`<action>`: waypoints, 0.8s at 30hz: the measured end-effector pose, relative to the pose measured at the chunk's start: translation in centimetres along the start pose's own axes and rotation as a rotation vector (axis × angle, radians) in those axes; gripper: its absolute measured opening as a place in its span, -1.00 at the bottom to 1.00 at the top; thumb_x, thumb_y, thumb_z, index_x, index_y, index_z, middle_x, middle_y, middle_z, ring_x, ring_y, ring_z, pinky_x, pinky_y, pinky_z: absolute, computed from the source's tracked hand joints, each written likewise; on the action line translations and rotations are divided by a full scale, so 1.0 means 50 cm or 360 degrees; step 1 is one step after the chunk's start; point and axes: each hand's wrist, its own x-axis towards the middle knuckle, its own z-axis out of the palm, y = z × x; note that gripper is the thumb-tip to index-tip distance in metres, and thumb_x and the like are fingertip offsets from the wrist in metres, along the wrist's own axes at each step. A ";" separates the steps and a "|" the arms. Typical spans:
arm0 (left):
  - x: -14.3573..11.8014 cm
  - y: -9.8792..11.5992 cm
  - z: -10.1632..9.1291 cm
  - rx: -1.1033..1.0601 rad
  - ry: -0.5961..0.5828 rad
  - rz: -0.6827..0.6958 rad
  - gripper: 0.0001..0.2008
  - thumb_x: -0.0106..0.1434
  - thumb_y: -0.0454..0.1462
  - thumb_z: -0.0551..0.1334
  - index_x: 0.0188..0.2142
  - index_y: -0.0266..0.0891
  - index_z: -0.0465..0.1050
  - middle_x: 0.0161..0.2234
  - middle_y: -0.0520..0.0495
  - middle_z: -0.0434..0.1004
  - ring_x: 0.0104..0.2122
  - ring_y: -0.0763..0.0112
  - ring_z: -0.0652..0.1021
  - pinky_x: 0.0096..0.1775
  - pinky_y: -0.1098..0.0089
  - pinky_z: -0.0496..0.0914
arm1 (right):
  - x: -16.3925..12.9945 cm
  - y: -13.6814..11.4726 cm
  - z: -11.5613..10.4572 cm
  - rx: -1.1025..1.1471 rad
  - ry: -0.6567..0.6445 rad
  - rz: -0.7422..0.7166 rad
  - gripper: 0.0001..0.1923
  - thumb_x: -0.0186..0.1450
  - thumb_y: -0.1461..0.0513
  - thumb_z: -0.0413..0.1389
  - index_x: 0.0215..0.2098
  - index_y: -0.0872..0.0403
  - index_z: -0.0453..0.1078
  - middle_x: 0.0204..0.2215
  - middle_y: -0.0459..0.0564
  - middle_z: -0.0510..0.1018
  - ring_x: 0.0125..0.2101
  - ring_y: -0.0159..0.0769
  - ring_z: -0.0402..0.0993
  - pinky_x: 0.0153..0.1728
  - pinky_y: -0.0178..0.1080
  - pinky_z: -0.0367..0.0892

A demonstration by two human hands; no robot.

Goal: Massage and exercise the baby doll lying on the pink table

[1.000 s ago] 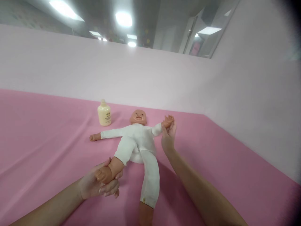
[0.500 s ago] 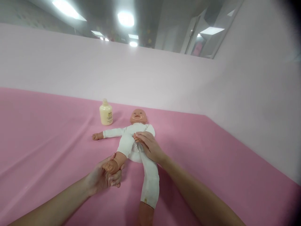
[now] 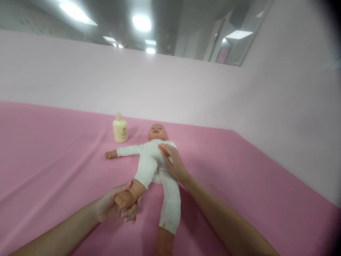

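A baby doll (image 3: 149, 163) with a white cloth body lies on its back, head away from me. My left hand (image 3: 110, 205) is wrapped round the ankle of its left-side leg, and the leg is raised toward me, foot resting over my palm. My right hand (image 3: 176, 164) is closed on the doll's right-side hand (image 3: 163, 149), over its chest; most of that arm is hidden. The doll's other arm (image 3: 129, 150) stretches out to the left. Its right-side leg (image 3: 171, 204) points down toward me.
A pale yellow bottle (image 3: 120, 131) stands upright beyond the doll's outstretched arm. The pink covered surface (image 3: 66, 170) has creases on the left. A white wall (image 3: 119, 81) rises behind and along the right, with a reflective pane (image 3: 170, 28) above.
My left hand has drawn the doll's foot slightly down toward me, and that leg is straighter. My right hand has moved up and right with the doll's hand in it.
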 end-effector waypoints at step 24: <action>-0.022 0.004 -0.021 0.0641 -0.0410 -0.0429 -0.55 0.00 -0.04 0.45 -0.17 -0.22 0.56 -0.30 0.02 0.54 -0.25 0.32 0.52 -0.05 0.34 0.37 | -0.062 0.319 -0.069 0.0768 0.1683 0.1579 -0.58 0.09 0.30 0.10 -0.06 0.08 0.23 0.18 0.18 0.31 0.23 -0.21 0.27 0.21 -0.08 0.23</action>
